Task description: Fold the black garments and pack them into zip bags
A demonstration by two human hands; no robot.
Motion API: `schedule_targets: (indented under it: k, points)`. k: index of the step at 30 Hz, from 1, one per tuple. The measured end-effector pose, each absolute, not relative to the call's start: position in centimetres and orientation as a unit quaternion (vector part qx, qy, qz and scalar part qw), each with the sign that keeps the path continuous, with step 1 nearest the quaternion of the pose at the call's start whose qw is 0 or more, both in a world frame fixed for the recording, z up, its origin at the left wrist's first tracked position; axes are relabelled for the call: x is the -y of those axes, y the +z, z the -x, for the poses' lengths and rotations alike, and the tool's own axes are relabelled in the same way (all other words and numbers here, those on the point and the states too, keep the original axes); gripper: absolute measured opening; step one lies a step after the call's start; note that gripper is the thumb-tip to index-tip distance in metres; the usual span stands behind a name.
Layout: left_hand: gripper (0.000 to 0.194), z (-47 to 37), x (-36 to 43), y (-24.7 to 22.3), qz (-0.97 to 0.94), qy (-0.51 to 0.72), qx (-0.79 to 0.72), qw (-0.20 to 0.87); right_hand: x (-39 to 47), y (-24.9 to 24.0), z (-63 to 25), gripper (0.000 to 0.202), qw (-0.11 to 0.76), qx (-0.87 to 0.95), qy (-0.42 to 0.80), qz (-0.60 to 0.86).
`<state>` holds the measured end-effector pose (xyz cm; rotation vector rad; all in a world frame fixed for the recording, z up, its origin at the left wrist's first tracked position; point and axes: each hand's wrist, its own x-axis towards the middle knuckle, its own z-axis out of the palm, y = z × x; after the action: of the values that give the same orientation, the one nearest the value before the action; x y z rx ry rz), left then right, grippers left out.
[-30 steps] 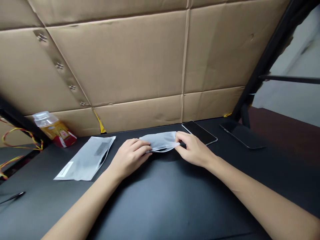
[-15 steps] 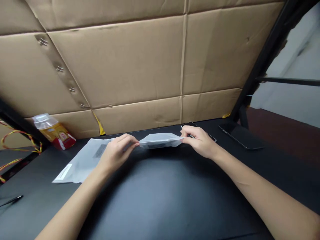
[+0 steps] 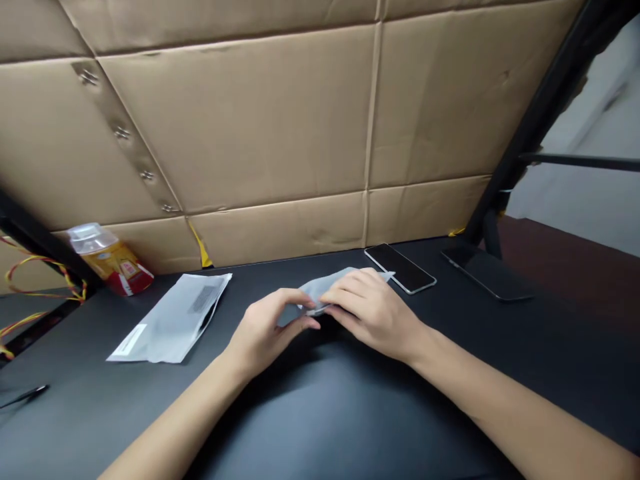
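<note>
Nearest the camera: bare stretch of black table (image 3: 320, 413), both forearms reaching in over it from the lower edge.

Left hand (image 3: 263, 330) near table centre, fingers curled, thumb and fingertips closing on the near-left edge of a small grey-white plastic pouch (image 3: 325, 287). Right hand (image 3: 373, 310) lies over the pouch from the right, fingers pinching the same end; both hands meet there, almost touching. Pouch mostly covered (only its top and a far corner show), held low, just above or on the table; cannot tell which.

Left of the hands, well apart: a second, flat pouch (image 3: 170, 320) with a white label at its near end, lying on the table. A thin dark pen-like item (image 3: 25, 395) at the far left edge.

Just beyond the right hand: a dark phone (image 3: 400, 267), face up. Further right, another dark slab (image 3: 485, 272). Back left: a bottle (image 3: 107, 259) on its side with a yellow-red label, beside red-yellow wires (image 3: 30, 280). Behind everything, a cardboard wall (image 3: 280, 127).
</note>
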<state>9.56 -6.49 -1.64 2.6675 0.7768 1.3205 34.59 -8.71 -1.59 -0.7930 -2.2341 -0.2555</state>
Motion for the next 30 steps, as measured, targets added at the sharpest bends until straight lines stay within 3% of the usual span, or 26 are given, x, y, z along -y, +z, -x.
schedule_targets:
  k: [4, 15, 21, 30]
  points:
    - [0.007, -9.5, 5.8, -1.7, -0.891, 0.395, -0.224, -0.011, 8.3, -2.0, -35.1, 0.011, 0.378, 0.864, -0.098, 0.319]
    - [0.009, -10.7, 6.9, -1.5, -0.897, 0.373, -0.217, -0.095, 9.0, -1.8, -33.9, 0.013, 0.399, 0.861, -0.143, 0.282]
    - [0.015, -9.3, 6.5, -0.2, -0.871, 0.396, -0.263, -0.124, 8.0, -0.5, -36.8, 0.014, 0.372, 0.829, -0.18, 0.376]
    - [0.009, -6.7, 4.8, 0.4, -0.839, 0.415, -0.327, -0.127, 6.0, -0.1, -41.1, 0.014, 0.346, 0.801, -0.117, 0.474]
